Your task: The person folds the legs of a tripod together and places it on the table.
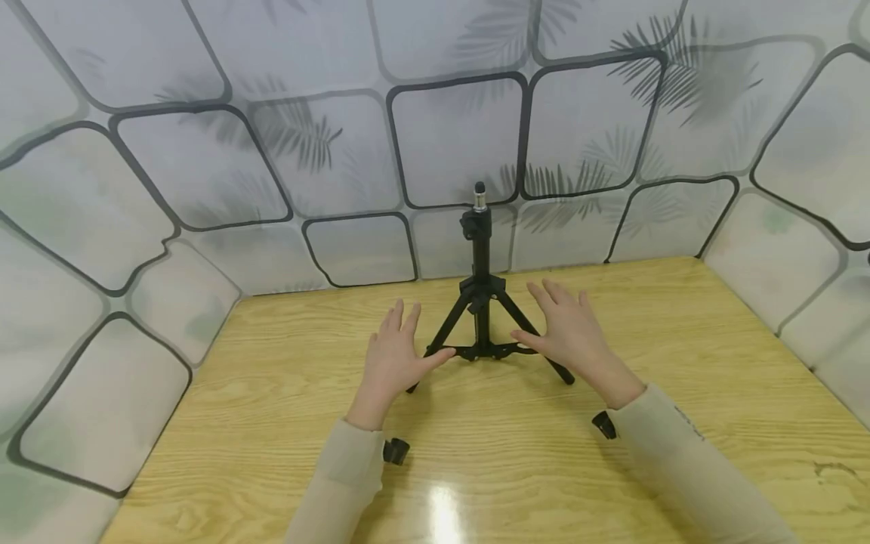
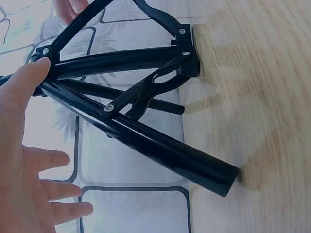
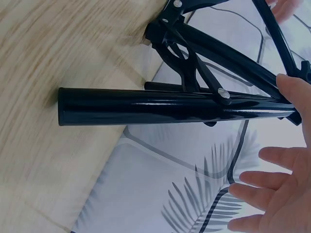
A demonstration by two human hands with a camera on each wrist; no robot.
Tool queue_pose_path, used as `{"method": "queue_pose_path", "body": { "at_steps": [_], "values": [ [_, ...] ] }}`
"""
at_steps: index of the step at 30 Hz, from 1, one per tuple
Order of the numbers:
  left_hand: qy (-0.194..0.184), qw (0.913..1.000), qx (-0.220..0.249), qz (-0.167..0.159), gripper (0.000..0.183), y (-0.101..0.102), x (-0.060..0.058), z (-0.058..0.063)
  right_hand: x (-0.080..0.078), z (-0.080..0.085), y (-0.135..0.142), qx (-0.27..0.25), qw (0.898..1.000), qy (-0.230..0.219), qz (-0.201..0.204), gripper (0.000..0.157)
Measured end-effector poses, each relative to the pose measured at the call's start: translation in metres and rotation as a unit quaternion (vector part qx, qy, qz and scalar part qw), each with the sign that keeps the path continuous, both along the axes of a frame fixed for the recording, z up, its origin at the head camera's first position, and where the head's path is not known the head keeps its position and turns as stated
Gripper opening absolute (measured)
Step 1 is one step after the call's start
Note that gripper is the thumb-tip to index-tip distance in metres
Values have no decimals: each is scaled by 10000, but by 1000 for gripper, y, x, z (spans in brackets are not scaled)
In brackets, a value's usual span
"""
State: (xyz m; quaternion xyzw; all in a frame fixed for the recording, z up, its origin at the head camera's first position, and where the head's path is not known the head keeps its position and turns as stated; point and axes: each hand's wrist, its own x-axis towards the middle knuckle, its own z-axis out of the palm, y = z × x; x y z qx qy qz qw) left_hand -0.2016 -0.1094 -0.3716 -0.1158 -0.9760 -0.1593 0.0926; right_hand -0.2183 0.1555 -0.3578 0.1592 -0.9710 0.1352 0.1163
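A small black tripod stand (image 1: 482, 257) stands upright on the table with its legs spread, a silver-and-black stud at its top. To its left is my left hand (image 1: 393, 366), fingers straight and spread, the thumb pointing at a leg (image 2: 165, 150). On the other side my right hand (image 1: 571, 336) is held the same way, palm facing the stand, near another leg (image 3: 131, 107). Both hands appear to hold nothing; whether either thumb touches the stand I cannot tell. Slotted braces (image 2: 146, 90) join the legs to the centre tube.
One small black rubber-like piece (image 1: 396, 452) lies beside the left sleeve, and a similar piece (image 1: 603, 425) is partly hidden by the right sleeve. The wood-grain table (image 1: 489, 468) meets patterned fabric walls (image 1: 455, 143) at the back and both sides.
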Motion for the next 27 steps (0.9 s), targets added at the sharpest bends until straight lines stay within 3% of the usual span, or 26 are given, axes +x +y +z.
{"method": "queue_pose_path", "body": {
  "at_steps": [8,16,27],
  "values": [
    [196,9998,-16,-13,77,2,0,-1,1,-3,-1,-151,9996,194,144,74],
    [-80,9998,158,11,65,5,3,-1,2,-3,-3,-478,9985,-261,62,73],
    [-68,9978,640,-179,58,4,2,-7,3,9,-7,-1066,9930,-438,249,72]
  ]
}}
